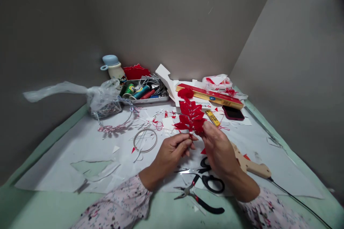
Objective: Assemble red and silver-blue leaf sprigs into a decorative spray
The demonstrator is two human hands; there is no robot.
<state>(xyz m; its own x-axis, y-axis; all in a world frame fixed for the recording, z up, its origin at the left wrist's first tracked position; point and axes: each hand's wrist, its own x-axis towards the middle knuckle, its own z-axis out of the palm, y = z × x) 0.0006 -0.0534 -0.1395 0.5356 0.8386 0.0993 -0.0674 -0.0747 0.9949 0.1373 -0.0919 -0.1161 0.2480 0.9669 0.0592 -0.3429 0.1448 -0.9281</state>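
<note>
A red leafy spray [191, 114] with several pointed leaves stands upright between my hands, above the middle of the paper-covered table. My left hand [173, 152] pinches its stem at the bottom, thumb and fingers pressed together. At its lower right leaf, my right hand [219, 146] holds on with thumb and fingers, the fingertips partly hidden behind the red leaves. Just below the hands lie black-handled scissors [212, 184] and pliers [192, 192] with red and black handles. A beige glue gun [254, 166] rests partly behind my right wrist.
At the back are a metal tray [145, 100] of thread spools and wires, a bottle [116, 71], a red-and-gold box [209, 96] and a phone [233, 113]. A plastic bag [100, 100], a decorated hoop [115, 128] and a tape ring [145, 140] lie left. Scraps are scattered about.
</note>
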